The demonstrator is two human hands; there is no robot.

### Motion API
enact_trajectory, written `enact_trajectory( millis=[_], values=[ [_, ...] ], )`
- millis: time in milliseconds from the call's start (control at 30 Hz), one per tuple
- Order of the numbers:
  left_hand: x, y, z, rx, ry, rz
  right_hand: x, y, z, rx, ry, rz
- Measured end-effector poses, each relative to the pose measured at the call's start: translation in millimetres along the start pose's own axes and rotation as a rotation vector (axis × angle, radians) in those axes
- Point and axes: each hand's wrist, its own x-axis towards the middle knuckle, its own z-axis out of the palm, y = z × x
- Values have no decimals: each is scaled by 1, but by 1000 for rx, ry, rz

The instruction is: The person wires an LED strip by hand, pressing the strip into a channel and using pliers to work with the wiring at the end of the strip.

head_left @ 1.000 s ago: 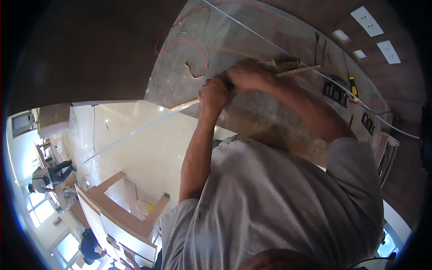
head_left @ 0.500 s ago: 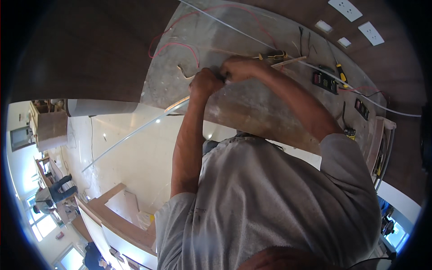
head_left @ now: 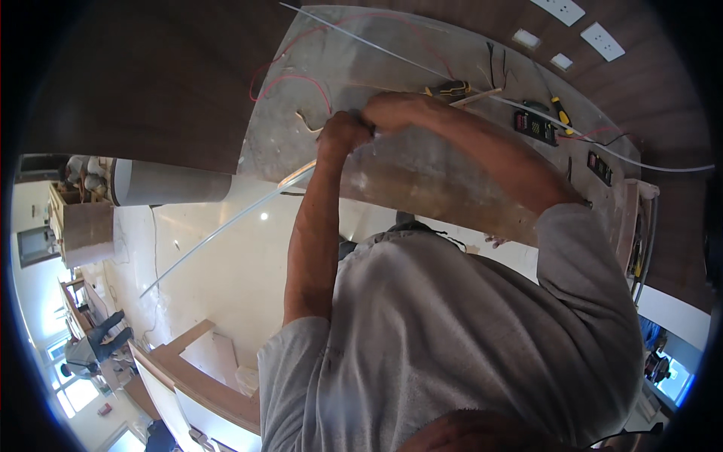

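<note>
Grey worktop, stained and scuffed, lies before me, with both my hands close together above it. My left hand has its fingers curled narrow; my right hand bends in just beside it. Whether either is closed on anything I cannot tell, as the fingers are blurred and overlap. A long pale strip runs from beside my left wrist, past the worktop's edge and out over the pale floor, its near part tinted amber.

Beyond my right hand I note a yellow-and-black tool and a slim tan stick. A thin red wire loops at the far left. Two black boxes and a yellow-handled screwdriver sit to the right. White socket plates are fixed to the dark panel.
</note>
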Motion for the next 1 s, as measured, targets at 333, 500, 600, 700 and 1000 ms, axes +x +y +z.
enact_trajectory(
  millis=[333,500,600,700,1000],
  values=[
    [-2,-7,-5,-52,-2,3,18,-3,-8,-148,-194,-58],
    [-7,-11,1,-62,35,9,19,-10,-4,-163,-313,-51],
    [-11,-13,3,-15,135,72,14,-10,8,-56,-200,139],
    [-7,-30,2,-67,67,253,11,-18,5,-72,-219,171],
    [-15,-29,-2,94,107,250,9,-15,7,-55,-160,146]
  ],
)
